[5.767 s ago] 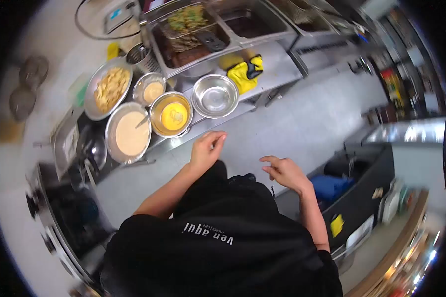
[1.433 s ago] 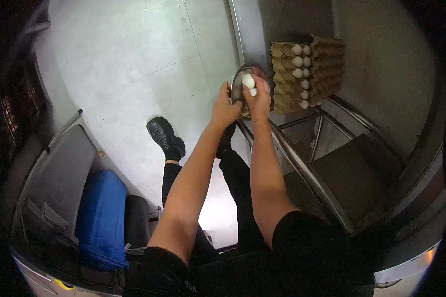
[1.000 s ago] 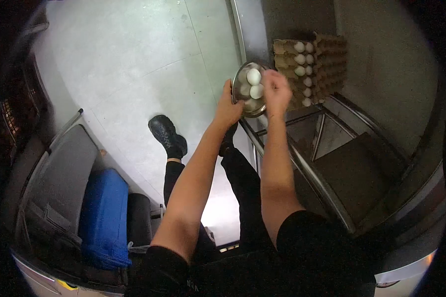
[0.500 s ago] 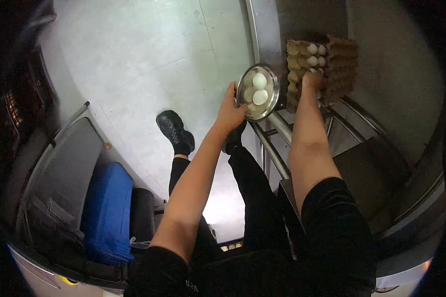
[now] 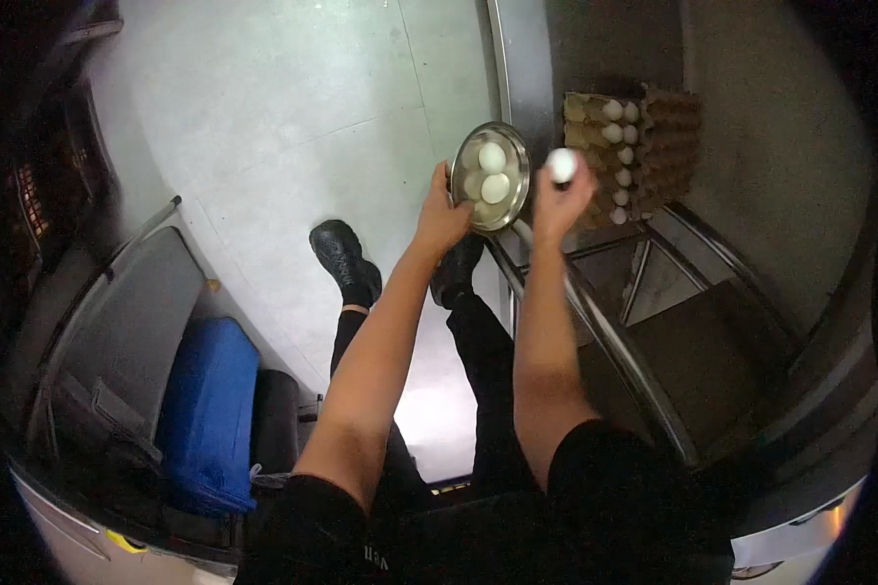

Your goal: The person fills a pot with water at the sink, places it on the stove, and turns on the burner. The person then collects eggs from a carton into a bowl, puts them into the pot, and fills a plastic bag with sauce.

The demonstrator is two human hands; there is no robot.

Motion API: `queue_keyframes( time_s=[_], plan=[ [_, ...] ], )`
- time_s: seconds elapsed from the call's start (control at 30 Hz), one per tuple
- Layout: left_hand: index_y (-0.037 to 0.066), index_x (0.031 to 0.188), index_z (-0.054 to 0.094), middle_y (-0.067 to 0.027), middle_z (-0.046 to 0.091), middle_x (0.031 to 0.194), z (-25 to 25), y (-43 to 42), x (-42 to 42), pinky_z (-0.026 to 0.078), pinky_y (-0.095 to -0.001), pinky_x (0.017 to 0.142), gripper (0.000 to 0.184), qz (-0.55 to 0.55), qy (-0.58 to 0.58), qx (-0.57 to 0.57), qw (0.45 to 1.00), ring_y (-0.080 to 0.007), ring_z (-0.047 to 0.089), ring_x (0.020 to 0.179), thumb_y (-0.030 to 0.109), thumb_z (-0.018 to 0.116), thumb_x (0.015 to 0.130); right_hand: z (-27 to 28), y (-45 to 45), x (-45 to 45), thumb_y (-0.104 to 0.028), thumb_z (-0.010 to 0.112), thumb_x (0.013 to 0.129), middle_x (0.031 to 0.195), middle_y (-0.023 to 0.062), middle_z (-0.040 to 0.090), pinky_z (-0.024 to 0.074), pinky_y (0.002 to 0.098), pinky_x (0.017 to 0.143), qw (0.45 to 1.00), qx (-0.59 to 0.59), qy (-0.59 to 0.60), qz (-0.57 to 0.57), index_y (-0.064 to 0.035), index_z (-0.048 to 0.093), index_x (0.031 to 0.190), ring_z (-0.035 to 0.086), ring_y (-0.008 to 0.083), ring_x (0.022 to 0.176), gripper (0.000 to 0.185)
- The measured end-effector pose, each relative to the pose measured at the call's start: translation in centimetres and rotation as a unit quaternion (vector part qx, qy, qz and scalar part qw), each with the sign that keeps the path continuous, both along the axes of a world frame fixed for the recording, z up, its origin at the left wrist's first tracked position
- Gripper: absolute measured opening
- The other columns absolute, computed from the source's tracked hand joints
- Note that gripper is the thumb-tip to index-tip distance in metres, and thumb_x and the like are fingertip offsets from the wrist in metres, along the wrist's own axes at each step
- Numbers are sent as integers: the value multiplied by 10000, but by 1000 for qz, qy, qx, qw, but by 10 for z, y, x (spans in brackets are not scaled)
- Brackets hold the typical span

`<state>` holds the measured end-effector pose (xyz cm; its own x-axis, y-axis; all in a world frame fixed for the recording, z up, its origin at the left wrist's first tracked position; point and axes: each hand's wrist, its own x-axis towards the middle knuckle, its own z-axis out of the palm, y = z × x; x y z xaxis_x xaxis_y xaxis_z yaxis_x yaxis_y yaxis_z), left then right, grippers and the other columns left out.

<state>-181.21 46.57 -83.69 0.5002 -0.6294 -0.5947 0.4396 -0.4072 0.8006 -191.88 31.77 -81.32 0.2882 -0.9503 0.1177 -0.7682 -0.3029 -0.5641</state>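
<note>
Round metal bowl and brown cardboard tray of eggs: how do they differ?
The round metal bowl is shiny; the brown cardboard tray of eggs is dull. The bowl plainly shows two white eggs; the tray has more. The bowl is smooth, the tray cupped. Both hold eggs.

I wear a black shirt (image 5: 478,531), its short sleeves (image 5: 332,502) loose, with white lettering (image 5: 376,558) (upside down to me), black trousers (image 5: 478,366) and chunky black shoes (image 5: 339,255); my left hand (image 5: 444,222) and right hand (image 5: 562,203) are bare.
</note>
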Motion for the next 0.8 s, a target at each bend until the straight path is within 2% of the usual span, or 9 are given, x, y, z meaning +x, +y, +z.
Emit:
queue_keyframes(
  time_s=[0.07, 0.2, 0.4, 0.5, 0.53, 0.63, 0.7, 0.73, 0.8],
  plan=[
    [54, 1361, 319, -203, 514, 1233, 20, 1, 9, 370, -348, 993, 657, 13, 23, -9, 1000, -305, 498, 1169, -6, 546, 747, 25, 36, 23, -65, 709, 677, 1139, 151, 504, 425, 424, 900, 993, 69, -51, 82, -53, 565, 1173, 506, 336, 1059, 516],
    [67, 1386, 292, -175, 511, 1244, 78, 16, 54, 390, -325, 965, 671, 21, 103, -13, 994, -254, 495, 1163, -30, 531, 766, 70, 60, 81, -95, 677, 700, 1146, 143, 512, 383, 454, 953, 956, 59, 28, 286, -106, 602, 1147, 489, 350, 1085, 453],
    [47, 1416, 241, -175, 489, 1266, 191, 57, 109, 410, -333, 963, 716, 92, 149, -2, 985, -254, 489, 1160, 21, 575, 783, 188, 82, 156, -91, 655, 729, 1180, 124, 513, 329, 484, 1018, 917, 60, 78, 387, -161, 598, 1179, 401, 369, 1204, 459],
    [28, 1414, 239, -190, 489, 1262, 275, 72, 154, 451, -347, 910, 745, 72, 86, 30, 993, -280, 517, 1123, 106, 616, 777, 253, 98, 200, -94, 623, 729, 1270, 131, 475, 286, 517, 1055, 899, 139, 79, 407, -182, 595, 1204, 315, 413, 1268, 484],
    [20, 1407, 247, -192, 498, 1248, 310, 71, 170, 464, -351, 890, 750, 96, 93, -11, 991, -288, 534, 1099, 132, 629, 772, 276, 97, 214, -80, 622, 709, 1333, 143, 427, 285, 518, 1061, 892, 107, 76, 433, -183, 599, 1196, 277, 425, 1292, 499],
    [19, 1378, 278, -182, 529, 1190, 374, 71, 222, 535, -361, 775, 700, 67, -14, 49, 996, -274, 589, 1000, 111, 616, 771, 339, 98, 264, -107, 643, 714, 1423, 144, 346, 254, 532, 1086, 882, 103, 80, 452, -201, 574, 1217, 235, 483, 1306, 517],
    [-7, 1350, 312, -194, 534, 1170, 425, 68, 267, 578, -383, 749, 615, 123, 202, 9, 972, -294, 583, 1043, 17, 527, 775, 379, 93, 299, -131, 649, 719, 1430, 149, 338, 265, 533, 1080, 857, 112, 126, 486, -217, 551, 1244, 240, 492, 1300, 541],
    [-7, 1350, 312, -194, 534, 1170, 448, 64, 292, 578, -383, 749, 615, 117, 184, -6, 976, -294, 583, 1043, 17, 527, 775, 400, 84, 325, -155, 655, 725, 1437, 154, 330, 276, 533, 1073, 827, 138, 180, 514, -233, 528, 1272, 245, 502, 1294, 567],
    [25, 1302, 344, -178, 546, 1134, 492, 57, 337, 599, -363, 586, 539, 134, 215, -8, 967, -268, 646, 906, 68, 551, 806, 454, 63, 365, -189, 683, 714, 1425, 169, 337, 291, 531, 1063, 822, 110, 178, 529, -236, 507, 1291, 280, 491, 1270, 605]
  ],
)
